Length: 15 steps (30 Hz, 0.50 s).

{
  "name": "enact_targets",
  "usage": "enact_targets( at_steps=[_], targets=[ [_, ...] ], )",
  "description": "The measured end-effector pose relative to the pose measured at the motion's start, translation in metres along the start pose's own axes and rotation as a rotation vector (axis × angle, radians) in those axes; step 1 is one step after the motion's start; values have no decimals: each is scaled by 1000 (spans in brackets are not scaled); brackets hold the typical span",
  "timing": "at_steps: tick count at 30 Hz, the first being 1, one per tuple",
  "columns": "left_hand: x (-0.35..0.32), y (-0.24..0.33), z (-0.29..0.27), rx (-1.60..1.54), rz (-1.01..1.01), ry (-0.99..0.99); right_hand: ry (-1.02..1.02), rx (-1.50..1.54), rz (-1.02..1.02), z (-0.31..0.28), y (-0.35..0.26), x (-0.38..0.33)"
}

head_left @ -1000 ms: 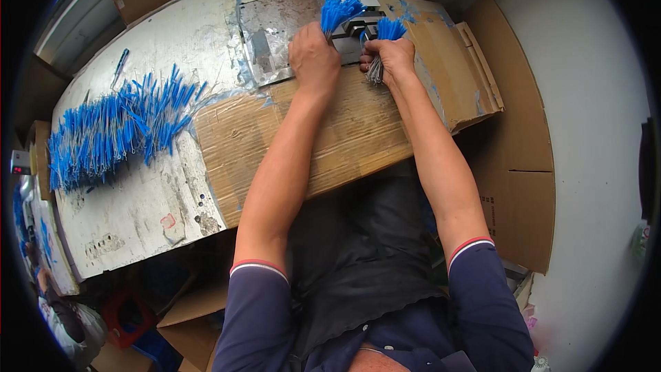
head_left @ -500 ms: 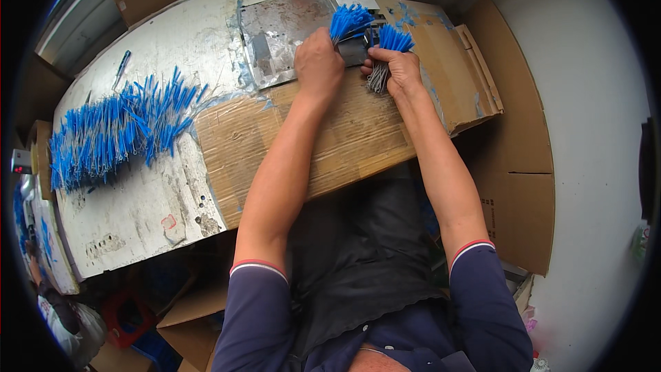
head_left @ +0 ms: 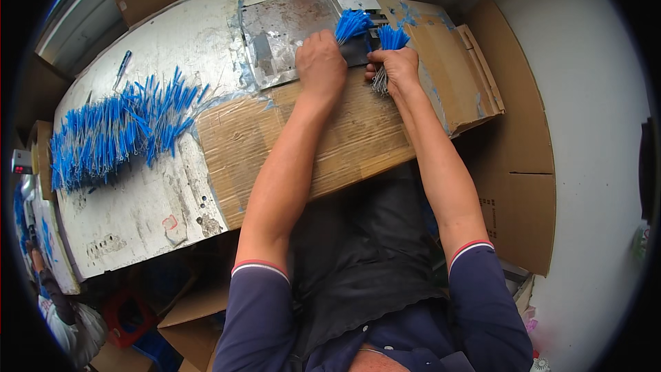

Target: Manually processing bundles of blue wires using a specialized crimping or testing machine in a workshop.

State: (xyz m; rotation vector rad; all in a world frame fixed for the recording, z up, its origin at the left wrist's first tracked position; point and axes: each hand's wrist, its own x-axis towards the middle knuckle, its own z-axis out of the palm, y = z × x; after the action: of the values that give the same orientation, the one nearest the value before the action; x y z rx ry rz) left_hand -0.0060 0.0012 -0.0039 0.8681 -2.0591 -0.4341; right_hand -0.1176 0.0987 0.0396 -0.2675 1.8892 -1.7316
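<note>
Two bundles of blue-tipped wires are in hand at the far edge of the table [head_left: 158,213]. The left bundle [head_left: 352,24] fans out above the left hand [head_left: 321,63], fingers clenched around it. The right bundle [head_left: 391,38] sits in the right hand [head_left: 395,69], fingers closed on it, bare metal ends below. Both hands rest over a cardboard sheet [head_left: 344,138]. A large pile of blue wires [head_left: 113,134] lies well apart to the left.

Left of you: a big loose pile of blue-tipped wires [head_left: 113,134] lies on the worn metal surface [head_left: 144,213].
Under your forearms: a flattened cardboard sheet [head_left: 344,141].
Far edge: a blue pen [head_left: 122,65].
</note>
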Motion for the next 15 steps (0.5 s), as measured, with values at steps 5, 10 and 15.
enact_targets(
  at_steps=[5,10,15],
  targets=[
    [1,-2,-1,-24,-130,94,17,5,29,9,-1,6],
    [3,-3,1,-79,-146,144,83,-78,21,18,-8,11],
    [4,-2,1,-131,-87,183,37,38,9,14,-5,9]
  ],
)
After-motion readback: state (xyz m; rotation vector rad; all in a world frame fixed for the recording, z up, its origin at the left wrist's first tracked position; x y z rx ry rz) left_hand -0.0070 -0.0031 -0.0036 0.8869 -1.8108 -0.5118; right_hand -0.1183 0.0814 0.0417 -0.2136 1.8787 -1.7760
